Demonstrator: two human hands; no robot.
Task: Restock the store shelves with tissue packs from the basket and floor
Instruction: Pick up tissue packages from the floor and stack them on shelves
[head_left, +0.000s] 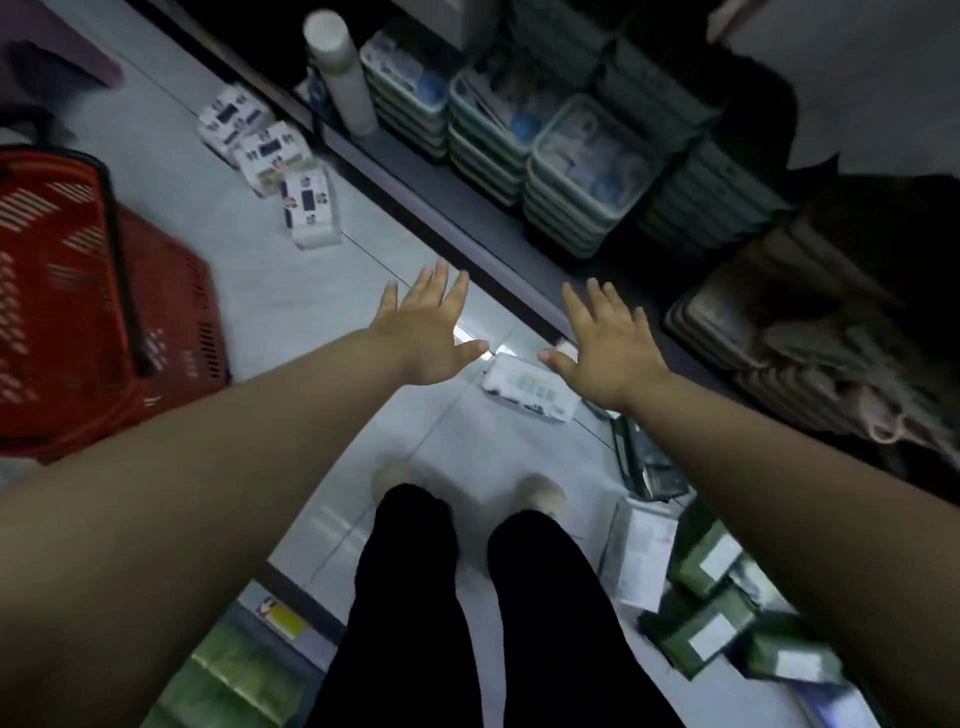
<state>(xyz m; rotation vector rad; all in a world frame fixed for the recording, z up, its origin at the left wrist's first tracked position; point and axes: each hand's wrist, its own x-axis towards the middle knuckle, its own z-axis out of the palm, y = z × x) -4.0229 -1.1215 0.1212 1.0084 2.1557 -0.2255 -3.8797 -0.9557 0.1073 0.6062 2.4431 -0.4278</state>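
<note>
White tissue pack (527, 387) lies flat on the floor (311, 291), beside the shelf (467, 208) base. Left hand (431, 332) and right hand (605, 353) hover above, fingers spread, holding nothing. Recommended: grip both short ends squarely, lift level.

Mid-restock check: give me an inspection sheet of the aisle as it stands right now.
Surface: pale tiled floor, with glare between the hands.
Job's things: three white tissue packs on the floor by the shelf, which holds stacked packs; single white pack below the hands; red basket at left, contents unclear.
Clutter: dark green packs scattered at right; white bottle upright beside the stacks.
Grippers: left hand and right hand spread, holding nothing.
Cables: nothing seen.
Surroundings: the person's shoes; the picture is blurred.
</note>
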